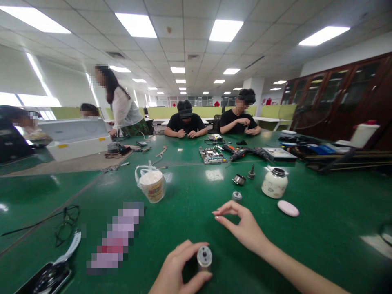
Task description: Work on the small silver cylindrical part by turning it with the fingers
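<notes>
Near the front edge of the view, my left hand [180, 267] curls round a small metal cylinder, apparently a motor housing [204, 258], that stands upright with its round end up. A dark hole shows in the middle of that end. My right hand [243, 224] hovers over the table to the right, thumb and fingers bent with a gap between the tips and nothing in them. Just beyond its knuckles stands a second metal cylinder [237, 196], partly hidden. Behind lie a metal ring-shaped part [239, 179] and a dark shaft part [251, 172].
A cream jar [275, 183] and pink oval lid [288, 208] are at right. A bagged cup [152, 185] stands left of centre. Farther back lie a circuit board [212, 155] and power drills [245, 152]. A phone [45, 277] lies at front left. Several people are around the table.
</notes>
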The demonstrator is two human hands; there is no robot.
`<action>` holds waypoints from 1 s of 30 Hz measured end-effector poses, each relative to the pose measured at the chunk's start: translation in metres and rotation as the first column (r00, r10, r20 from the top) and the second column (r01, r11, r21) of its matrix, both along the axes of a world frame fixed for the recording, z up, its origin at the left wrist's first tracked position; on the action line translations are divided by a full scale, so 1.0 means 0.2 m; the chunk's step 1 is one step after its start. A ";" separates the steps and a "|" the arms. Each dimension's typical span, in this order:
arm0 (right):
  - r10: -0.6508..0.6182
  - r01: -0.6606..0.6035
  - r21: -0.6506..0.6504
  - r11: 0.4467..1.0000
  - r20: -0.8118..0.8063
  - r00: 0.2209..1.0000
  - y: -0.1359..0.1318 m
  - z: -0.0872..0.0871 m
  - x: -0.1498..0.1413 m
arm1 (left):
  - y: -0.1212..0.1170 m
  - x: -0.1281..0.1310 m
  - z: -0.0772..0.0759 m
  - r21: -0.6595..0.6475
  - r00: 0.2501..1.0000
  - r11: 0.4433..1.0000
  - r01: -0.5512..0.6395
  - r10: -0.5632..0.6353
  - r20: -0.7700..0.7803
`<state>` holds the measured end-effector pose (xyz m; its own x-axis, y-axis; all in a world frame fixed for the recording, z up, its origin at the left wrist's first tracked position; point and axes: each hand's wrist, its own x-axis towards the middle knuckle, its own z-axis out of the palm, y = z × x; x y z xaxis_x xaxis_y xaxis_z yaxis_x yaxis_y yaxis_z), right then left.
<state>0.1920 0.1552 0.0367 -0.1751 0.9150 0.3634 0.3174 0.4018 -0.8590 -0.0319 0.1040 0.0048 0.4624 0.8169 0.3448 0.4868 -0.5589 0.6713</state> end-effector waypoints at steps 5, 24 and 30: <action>-0.004 0.006 -0.028 1.000 0.053 0.999 0.12 -0.15 0.11 | 0.00 -0.01 0.00 -0.011 0.999 1.000 -0.012 0.011 -0.030; 0.201 -0.208 -0.077 0.975 -0.092 0.975 -0.22 0.07 -0.16 | 0.00 0.00 -0.02 0.044 0.999 0.999 0.016 -0.018 0.048; 0.177 -0.177 -0.010 0.984 0.030 0.984 -0.21 0.02 -0.18 | 0.03 -0.02 -0.07 0.048 0.999 0.998 0.040 -0.041 0.022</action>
<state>0.1558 0.1127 0.0410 -0.3452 0.8713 0.3488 0.2680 0.4477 -0.8531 -0.0355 0.1091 -0.0098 0.4861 0.7801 0.3939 0.4483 -0.6095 0.6539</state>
